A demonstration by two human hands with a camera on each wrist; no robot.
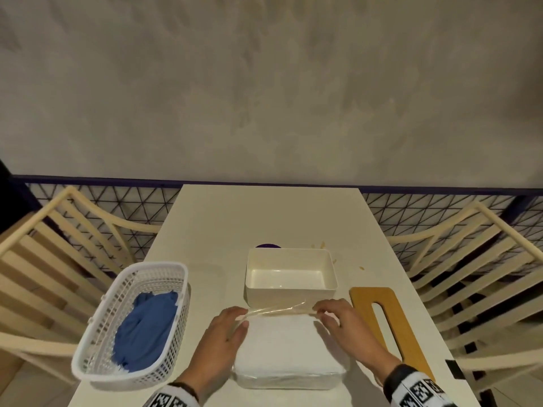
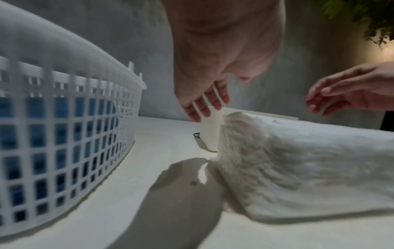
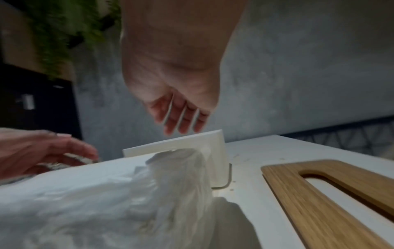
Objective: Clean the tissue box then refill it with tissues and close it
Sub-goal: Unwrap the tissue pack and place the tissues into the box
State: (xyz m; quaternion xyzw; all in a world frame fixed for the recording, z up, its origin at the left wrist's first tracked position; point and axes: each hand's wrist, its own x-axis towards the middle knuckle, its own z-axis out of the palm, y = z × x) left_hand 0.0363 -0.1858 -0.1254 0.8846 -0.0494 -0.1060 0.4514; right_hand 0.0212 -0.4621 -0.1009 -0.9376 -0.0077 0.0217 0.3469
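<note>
Between both hands lies the tissue pack (image 1: 286, 351); left hand (image 1: 219, 333) and right hand (image 1: 342, 318) each pinch its clear wrapper (image 1: 276, 309), with the empty tissue box (image 1: 289, 274) just beyond the fingertips

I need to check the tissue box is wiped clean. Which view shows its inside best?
The head view: it looks down into the open tissue box, showing the bare floor and all four walls. The left wrist view catches only an outer corner; the right wrist view shows outer walls, partly behind the tissue pack.
</note>
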